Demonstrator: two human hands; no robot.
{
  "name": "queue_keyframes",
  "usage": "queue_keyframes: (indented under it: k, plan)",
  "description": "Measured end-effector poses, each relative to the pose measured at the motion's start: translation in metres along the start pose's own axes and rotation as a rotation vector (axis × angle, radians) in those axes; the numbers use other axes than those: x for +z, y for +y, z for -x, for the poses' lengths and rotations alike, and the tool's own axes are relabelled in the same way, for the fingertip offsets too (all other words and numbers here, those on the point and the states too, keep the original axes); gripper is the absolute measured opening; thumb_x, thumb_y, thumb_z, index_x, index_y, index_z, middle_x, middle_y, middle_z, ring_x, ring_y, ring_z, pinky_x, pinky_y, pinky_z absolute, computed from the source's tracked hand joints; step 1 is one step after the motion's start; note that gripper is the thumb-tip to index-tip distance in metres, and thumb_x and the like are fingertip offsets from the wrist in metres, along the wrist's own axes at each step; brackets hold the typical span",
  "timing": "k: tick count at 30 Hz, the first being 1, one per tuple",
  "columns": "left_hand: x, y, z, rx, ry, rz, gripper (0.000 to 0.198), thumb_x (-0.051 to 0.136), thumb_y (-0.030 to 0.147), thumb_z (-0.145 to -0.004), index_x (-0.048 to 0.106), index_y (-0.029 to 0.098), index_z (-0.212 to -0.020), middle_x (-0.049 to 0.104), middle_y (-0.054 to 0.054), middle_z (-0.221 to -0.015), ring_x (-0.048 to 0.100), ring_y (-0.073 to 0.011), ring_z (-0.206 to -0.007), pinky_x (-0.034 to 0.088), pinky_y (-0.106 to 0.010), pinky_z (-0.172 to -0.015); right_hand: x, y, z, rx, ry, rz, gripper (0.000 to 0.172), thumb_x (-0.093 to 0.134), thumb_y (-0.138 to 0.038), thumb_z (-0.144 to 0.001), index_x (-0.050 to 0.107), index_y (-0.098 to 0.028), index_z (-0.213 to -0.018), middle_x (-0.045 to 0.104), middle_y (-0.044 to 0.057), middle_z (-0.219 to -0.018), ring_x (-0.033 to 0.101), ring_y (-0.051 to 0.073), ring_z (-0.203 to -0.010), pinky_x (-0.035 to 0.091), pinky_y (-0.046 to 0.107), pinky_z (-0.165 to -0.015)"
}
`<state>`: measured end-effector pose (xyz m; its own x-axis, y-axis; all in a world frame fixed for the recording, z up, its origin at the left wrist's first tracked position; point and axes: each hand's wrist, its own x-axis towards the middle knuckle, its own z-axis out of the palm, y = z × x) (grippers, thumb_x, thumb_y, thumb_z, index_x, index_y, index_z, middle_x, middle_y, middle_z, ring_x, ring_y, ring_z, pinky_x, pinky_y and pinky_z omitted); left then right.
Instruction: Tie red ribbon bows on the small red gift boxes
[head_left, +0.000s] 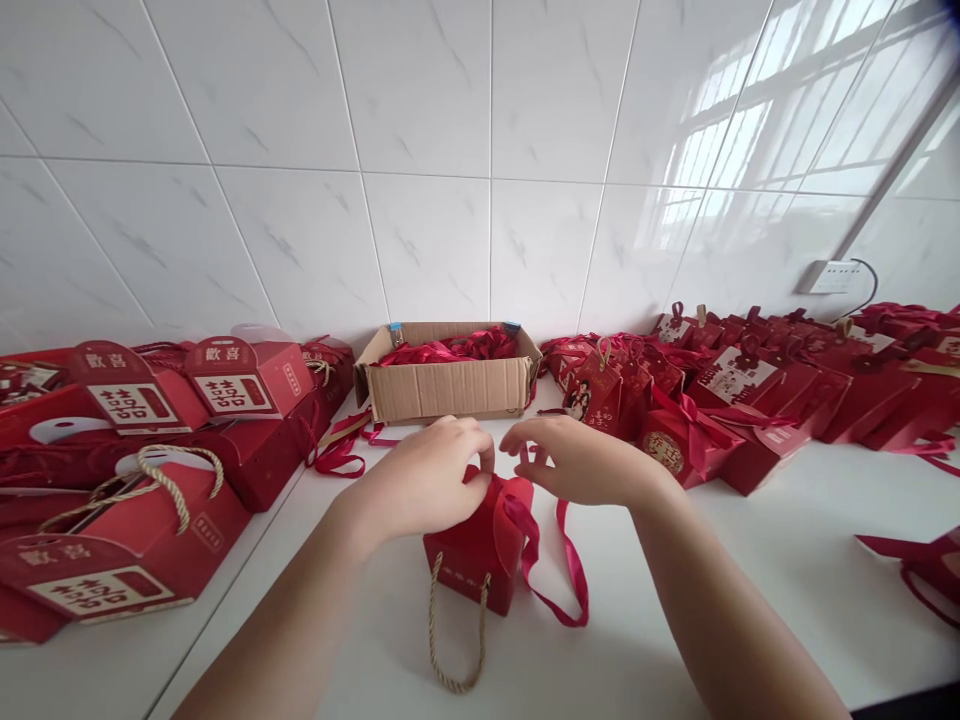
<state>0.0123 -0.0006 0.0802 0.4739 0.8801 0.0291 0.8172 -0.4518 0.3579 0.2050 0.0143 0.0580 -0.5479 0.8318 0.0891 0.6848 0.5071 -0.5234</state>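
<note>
A small red gift box (472,560) stands on the white table in front of me, a twisted gold cord handle (459,685) hanging down its near side. My left hand (431,475) is at the top of the box, thumb and forefinger closed on its upper edge; the fingertips are partly hidden. Just across from it, my right hand (577,460) is held over the top with curled fingers, and a bit of red ribbon shows between them. The rest of the red ribbon (574,570) loops from the box's top down onto the table at the right.
Behind the box sits an open cardboard box (450,390) holding red ribbons. Larger red boxes (135,540) with gold cords are stacked on the left. Several small red gift boxes (742,380) crowd the right side. A socket strip (829,277) is fixed to the tiled wall.
</note>
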Motion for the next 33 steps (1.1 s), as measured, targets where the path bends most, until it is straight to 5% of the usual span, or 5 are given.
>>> queue_keyframes:
  k: [9,18,25,29,33]
  plan:
    - [-0.011,-0.001,0.008,-0.019,0.28,0.201,0.023,0.044,0.042,-0.086,0.055,0.023,-0.084,0.065,0.0,-0.081,0.06,-0.0154,-0.072,0.043,-0.024,-0.059,-0.007,-0.009,-0.004,-0.102,-0.027,-0.484,0.023,0.05,-0.038,-0.086,0.058,-0.017,-0.088,0.058,0.001,-0.076,0.051,0.009,-0.059,0.043,0.022,-0.051]
    - [-0.004,-0.025,0.008,-0.223,-0.215,-0.115,0.03,0.058,0.052,-0.067,0.056,0.023,-0.075,0.064,-0.002,-0.075,0.057,-0.0187,-0.058,0.031,-0.025,-0.042,-0.03,-0.013,0.026,-0.194,0.421,-0.74,0.018,0.059,-0.035,-0.084,0.058,-0.017,-0.079,0.053,-0.001,-0.065,0.05,0.008,-0.055,0.043,0.022,-0.051]
    - [0.001,-0.028,-0.004,-0.138,-0.22,-0.046,0.019,0.049,0.041,-0.074,0.055,0.024,-0.081,0.064,-0.003,-0.086,0.058,-0.0183,-0.064,0.033,-0.025,-0.047,-0.044,-0.014,0.053,-0.298,0.851,-0.683,0.014,0.052,-0.037,-0.085,0.053,-0.027,-0.075,0.051,0.001,-0.068,0.049,0.015,-0.058,0.041,0.03,-0.053]
    - [0.002,-0.032,-0.007,-0.16,-0.201,-0.053,0.027,0.041,0.038,-0.08,0.055,0.025,-0.099,0.063,-0.005,-0.082,0.057,-0.0198,-0.061,0.033,-0.027,-0.048,-0.039,-0.013,0.04,-0.247,0.738,-0.747,0.021,0.048,-0.039,-0.085,0.052,-0.024,-0.072,0.046,0.0,-0.062,0.045,0.013,-0.054,0.037,0.028,-0.052]
    - [0.001,-0.031,-0.007,-0.183,-0.199,-0.084,0.035,0.038,0.04,-0.082,0.051,0.026,-0.112,0.063,-0.007,-0.089,0.058,-0.021,-0.064,0.035,-0.028,-0.051,-0.016,-0.01,0.009,-0.048,0.323,-0.679,0.025,0.053,-0.036,-0.081,0.048,-0.018,-0.064,0.043,-0.002,-0.058,0.038,0.008,-0.05,0.029,0.022,-0.046]
